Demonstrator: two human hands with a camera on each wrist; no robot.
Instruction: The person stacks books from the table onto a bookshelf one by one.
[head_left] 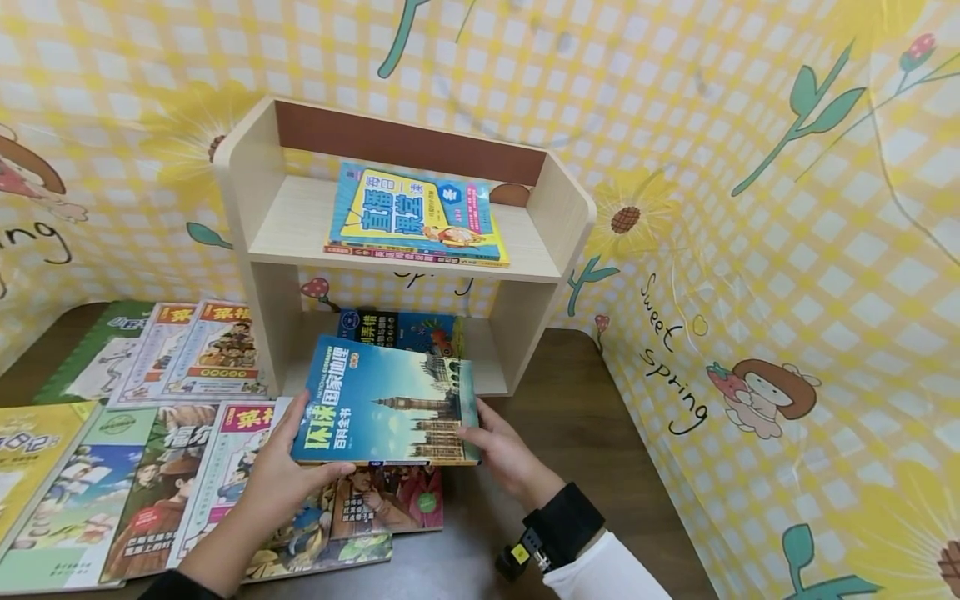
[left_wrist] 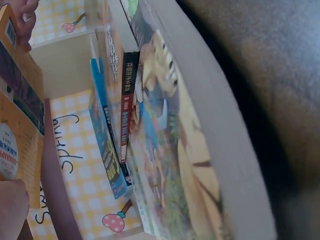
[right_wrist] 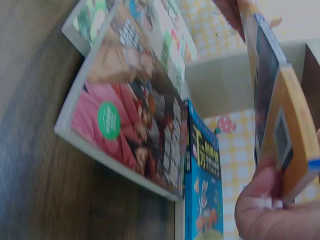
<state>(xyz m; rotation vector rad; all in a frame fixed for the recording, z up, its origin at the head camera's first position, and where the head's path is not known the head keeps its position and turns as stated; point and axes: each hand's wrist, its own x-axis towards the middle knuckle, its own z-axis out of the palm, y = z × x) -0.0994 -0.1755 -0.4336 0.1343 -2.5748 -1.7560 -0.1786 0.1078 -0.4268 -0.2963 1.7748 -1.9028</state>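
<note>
Both hands hold a blue book (head_left: 390, 404) with a clock tower on its cover, in front of the shelf's lower level. My left hand (head_left: 281, 475) grips its left edge, thumb along the near side. The right hand (head_left: 510, 450) pinches the right edge, thumb on the cover. In the left wrist view the book's orange back (left_wrist: 22, 145) shows, with part of a hand at each end. The right wrist view has the book (right_wrist: 275, 105) edge-on, raised above the other books. Below it lies a magazine (head_left: 408, 500), partly hidden by the book.
A two-level wooden shelf (head_left: 262, 325) stands against the patterned cloth. Its upper board carries a small stack of books (head_left: 420, 217); a dark-blue book (head_left: 420, 331) lies on the lower level. Several books and magazines (head_left: 172, 492) cover the table's left side. Brown tabletop (head_left: 577, 417) shows at right.
</note>
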